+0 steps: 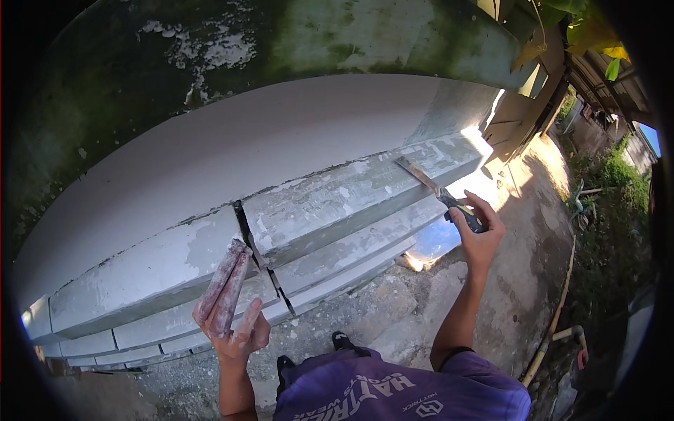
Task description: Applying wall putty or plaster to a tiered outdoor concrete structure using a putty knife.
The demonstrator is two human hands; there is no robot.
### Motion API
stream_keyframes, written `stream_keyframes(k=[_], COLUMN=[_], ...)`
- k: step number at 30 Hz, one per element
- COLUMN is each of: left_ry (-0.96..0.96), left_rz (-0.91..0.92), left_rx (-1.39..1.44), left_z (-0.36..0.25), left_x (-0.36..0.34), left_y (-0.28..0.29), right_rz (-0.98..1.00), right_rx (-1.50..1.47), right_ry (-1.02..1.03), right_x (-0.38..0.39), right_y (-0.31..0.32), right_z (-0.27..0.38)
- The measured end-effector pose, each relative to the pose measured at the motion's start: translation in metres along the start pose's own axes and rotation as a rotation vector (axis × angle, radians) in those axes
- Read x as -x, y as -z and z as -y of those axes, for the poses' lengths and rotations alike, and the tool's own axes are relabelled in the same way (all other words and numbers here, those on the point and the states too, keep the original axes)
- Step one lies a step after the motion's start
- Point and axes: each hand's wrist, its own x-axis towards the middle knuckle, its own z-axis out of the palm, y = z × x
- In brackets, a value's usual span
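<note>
My left hand is closed around a folded reddish sheet, smeared with white dust, that looks like worn sandpaper. It is held up in front of the stepped ledge, near a dark vertical gap in it. Out to the right, my right hand grips the black and yellow handle of a putty knife. The knife's flat metal blade points up and left over the top of the pale ledge, which has patchy white and grey-green coating. Whether the blade touches the surface I cannot tell.
Behind the ledge rises a smooth white wall, under a green-stained overhang with peeling paint. A shiny bluish object lies below the ledge's right end. Rough concrete ground runs along the base. Plants and a pipe border the right side.
</note>
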Motion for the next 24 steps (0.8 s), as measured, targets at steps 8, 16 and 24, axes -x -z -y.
stream_keyframes(k=[8, 16, 24], left_ry=[0.162, 0.135, 0.14], left_rz=[-0.122, -0.21, -0.2], left_rx=[-0.445, -0.624, -0.633], left_z=[0.024, 0.036, 0.037], left_x=[-0.039, -0.03, -0.027], left_y=[-0.025, -0.043, -0.045], right_rz=[0.081, -0.293, -0.551], right_rx=[0.06, -0.378, -0.626], right_ry=[0.184, 0.237, 0.154], right_x=[-0.042, -0.102, -0.187], right_y=[0.011, -0.023, -0.031], right_z=[0.009, 0.006, -0.027])
